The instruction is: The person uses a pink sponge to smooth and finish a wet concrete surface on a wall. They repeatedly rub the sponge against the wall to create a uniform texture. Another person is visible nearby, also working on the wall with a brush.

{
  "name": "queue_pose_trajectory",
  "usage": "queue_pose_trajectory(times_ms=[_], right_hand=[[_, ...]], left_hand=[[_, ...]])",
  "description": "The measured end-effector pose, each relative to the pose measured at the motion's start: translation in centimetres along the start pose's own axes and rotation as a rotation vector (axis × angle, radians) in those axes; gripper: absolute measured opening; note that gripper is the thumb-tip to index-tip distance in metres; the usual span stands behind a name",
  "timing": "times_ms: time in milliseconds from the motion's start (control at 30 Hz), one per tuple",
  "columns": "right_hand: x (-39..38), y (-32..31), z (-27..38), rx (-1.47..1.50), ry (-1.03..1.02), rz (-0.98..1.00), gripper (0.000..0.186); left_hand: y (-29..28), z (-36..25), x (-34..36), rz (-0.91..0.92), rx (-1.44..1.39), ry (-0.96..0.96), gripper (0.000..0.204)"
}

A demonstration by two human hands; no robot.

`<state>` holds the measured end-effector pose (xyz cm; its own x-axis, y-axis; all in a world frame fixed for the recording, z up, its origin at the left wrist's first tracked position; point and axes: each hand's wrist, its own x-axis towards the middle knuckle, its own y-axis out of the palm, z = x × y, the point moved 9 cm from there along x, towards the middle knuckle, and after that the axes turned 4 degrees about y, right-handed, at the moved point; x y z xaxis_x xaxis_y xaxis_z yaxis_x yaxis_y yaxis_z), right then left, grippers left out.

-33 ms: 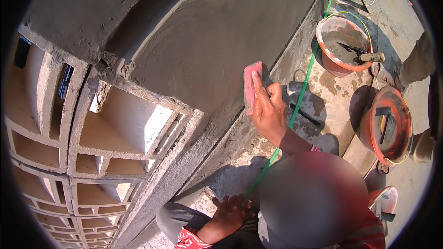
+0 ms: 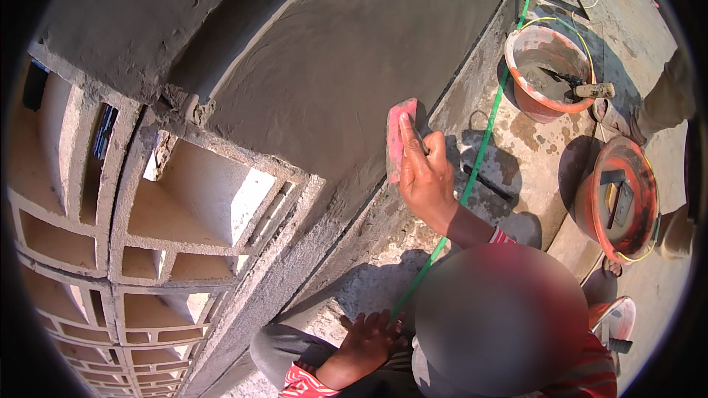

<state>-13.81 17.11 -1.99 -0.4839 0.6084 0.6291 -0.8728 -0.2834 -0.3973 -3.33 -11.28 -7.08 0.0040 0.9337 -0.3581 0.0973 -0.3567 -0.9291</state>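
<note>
Head view showed the right hand grasping a pink float, index finger stretched along its back, at the lower right edge of a grey plaster panel; whether its face fully met the surface could not be told. The left hand gripped nothing visible, its fingers spread beside a bent knee.

A tilted float could have dug a corner into the plaster, which looked soft, or broken the panel's edge, since the tool sat so close to it. Wet fingers might have let it slip. The green strip, running past the right wrist and near the left fingertips, could have caught a limb if the person had shifted.

Beyond the strip stood an orange bucket holding grey mix and a trowel — its handle jutted over the rim, so the nearby co-worker's leg might have knocked it loose. A red basin, leaning in view, held a grey flat tool and a smaller yellow one. Lower down, a smaller tub showed only partly — with a dark-ended tool at its rim, its contents too hidden to name.
</note>
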Motion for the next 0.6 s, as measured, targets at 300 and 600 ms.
queue_pose_trajectory(times_ms=[300, 600], right_hand=[[0.6, -2.0, 2.1, 0.131, 0.118, 0.050, 0.073], [-1.2, -3.1, 1.3, 0.157, 0.143, 0.036, 0.074]], left_hand=[[-0.2, 1.3, 0.4, -0.027, -0.132, -0.075, 0.049], [1.2, 0.7, 0.5, 0.062, -0.150, -0.057, 0.049]])
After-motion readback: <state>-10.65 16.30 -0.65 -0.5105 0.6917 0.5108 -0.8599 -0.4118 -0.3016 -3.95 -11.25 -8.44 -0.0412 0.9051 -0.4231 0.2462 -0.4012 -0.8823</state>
